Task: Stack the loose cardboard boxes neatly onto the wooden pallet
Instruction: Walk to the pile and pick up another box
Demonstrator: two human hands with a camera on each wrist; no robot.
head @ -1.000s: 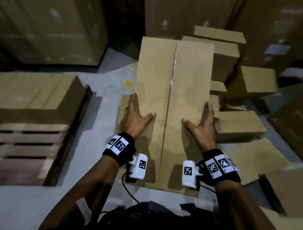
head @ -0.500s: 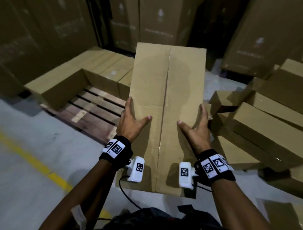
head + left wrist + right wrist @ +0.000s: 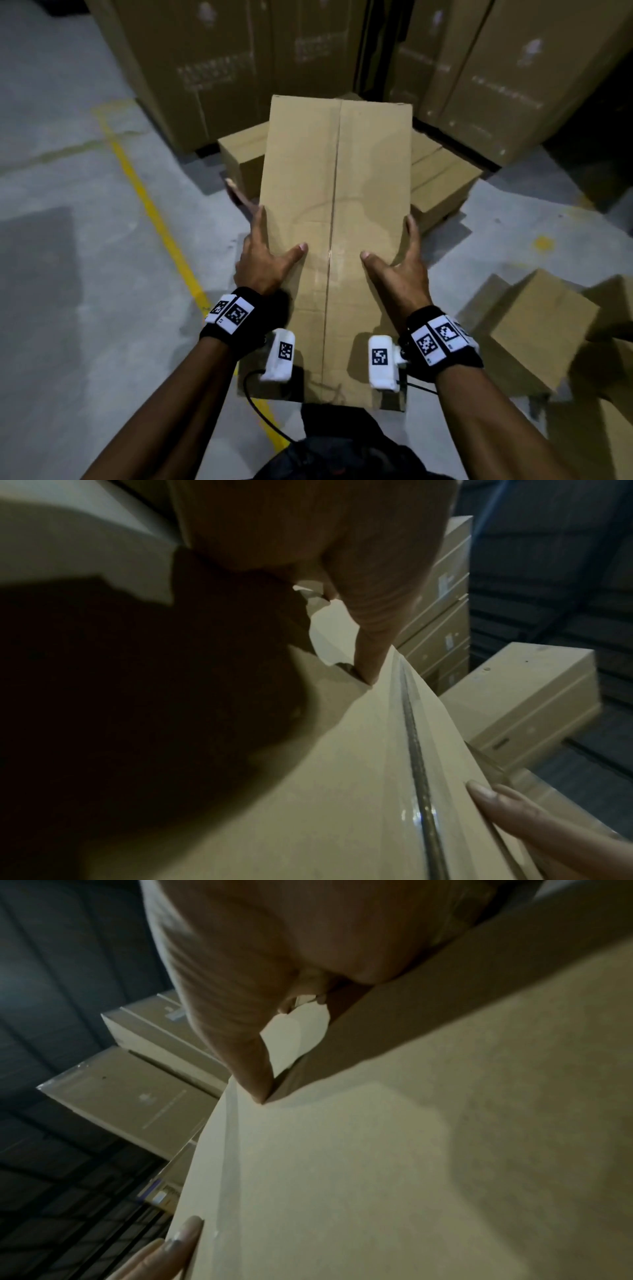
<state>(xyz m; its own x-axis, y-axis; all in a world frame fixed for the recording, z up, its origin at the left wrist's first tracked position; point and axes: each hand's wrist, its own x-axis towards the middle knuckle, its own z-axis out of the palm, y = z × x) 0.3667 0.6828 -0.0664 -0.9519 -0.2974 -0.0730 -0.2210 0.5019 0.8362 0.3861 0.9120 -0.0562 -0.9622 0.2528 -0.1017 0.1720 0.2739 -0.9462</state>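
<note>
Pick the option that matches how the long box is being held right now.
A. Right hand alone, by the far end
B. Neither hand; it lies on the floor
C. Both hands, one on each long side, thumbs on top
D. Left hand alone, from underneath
C: the left hand and right hand clasp opposite long sides of the box, thumbs resting on its top face.

No words, brands or numbers could be read. The tall stacked cartons (image 3: 219, 65) behind the carried box (image 3: 337, 219) bore pale printed lines and a small logo, all too blurred to make out. The wristbands (image 3: 230, 312) and the white wrist camera housings (image 3: 285, 353) carried black-and-white square coded markers, with no lettering.
</note>
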